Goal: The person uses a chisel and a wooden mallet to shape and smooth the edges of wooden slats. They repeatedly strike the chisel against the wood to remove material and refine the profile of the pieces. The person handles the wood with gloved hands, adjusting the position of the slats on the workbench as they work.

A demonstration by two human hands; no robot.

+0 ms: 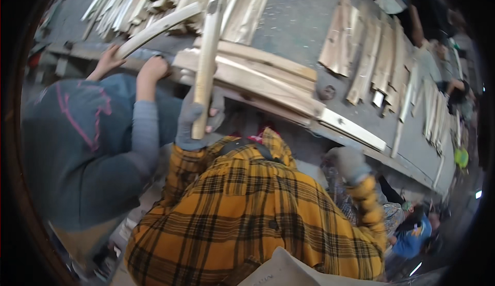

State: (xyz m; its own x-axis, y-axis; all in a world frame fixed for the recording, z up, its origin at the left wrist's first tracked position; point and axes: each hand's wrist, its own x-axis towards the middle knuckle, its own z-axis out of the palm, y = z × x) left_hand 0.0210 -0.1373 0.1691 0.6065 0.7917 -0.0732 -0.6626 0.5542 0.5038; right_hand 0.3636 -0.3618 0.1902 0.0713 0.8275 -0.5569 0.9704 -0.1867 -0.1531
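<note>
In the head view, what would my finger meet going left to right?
A co-worker's dark top, gloved left hand gripping a wooden strip, gloved right hand, another person's blue top, bright yellow-green thing.

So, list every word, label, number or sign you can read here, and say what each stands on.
No text is readable.
Tan piece at the bottom edge: a faint dark mark, too small and blurred to read.
Co-worker's dark sweater: a pink outline, no letters I can make out.
Blue top, lower right: a patch, too blurred.
Wooden strip: no lettering visible.
</note>
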